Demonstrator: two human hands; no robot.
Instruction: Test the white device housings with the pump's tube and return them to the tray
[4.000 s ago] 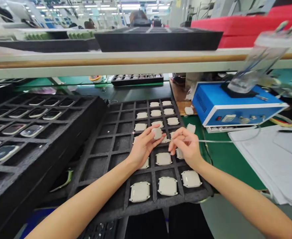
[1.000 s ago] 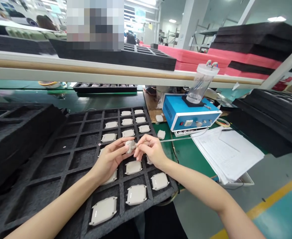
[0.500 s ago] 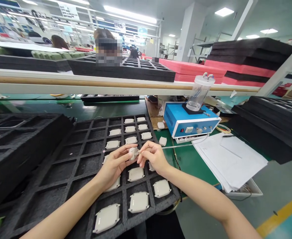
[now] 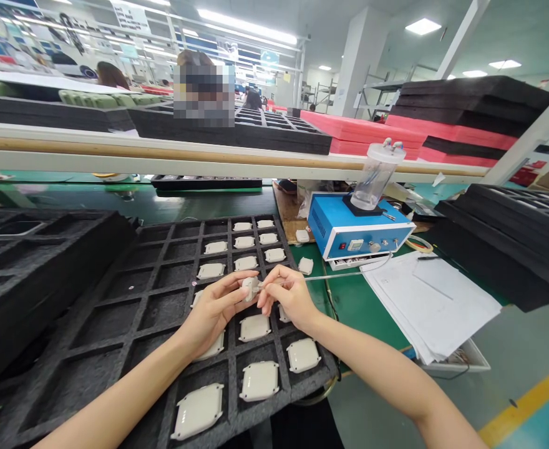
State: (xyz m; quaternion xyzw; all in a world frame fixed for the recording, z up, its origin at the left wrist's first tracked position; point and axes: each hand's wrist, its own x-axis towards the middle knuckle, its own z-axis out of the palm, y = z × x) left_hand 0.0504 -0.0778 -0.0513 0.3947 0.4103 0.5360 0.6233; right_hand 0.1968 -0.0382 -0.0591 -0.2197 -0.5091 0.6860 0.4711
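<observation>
My left hand (image 4: 218, 305) is closed on an off-white watch case (image 4: 250, 288), held edge-on above the black foam tray (image 4: 157, 274). In my right hand (image 4: 289, 293) is pinched a thin clear tube (image 4: 333, 275), its tip end at the watch case; whether a nozzle sits on it is hidden by my fingers. The tube runs right toward a blue control box (image 4: 365, 231). Under and around my hands, several similar watch cases (image 4: 259, 380) lie in the tray's right-hand compartments. Many compartments on the left hold none.
A clear cylinder (image 4: 372, 178) stands on the blue box. Papers (image 4: 433, 299) lie on a white tray at right. Stacked foam trays (image 4: 45, 287) rise at left, more (image 4: 513, 237) at right. A shelf edge (image 4: 209, 161) crosses ahead; a co-worker (image 4: 202, 81) is beyond it.
The view has shifted very slightly. Both hands keep the same hold and position, with the tube still at the watch case.
</observation>
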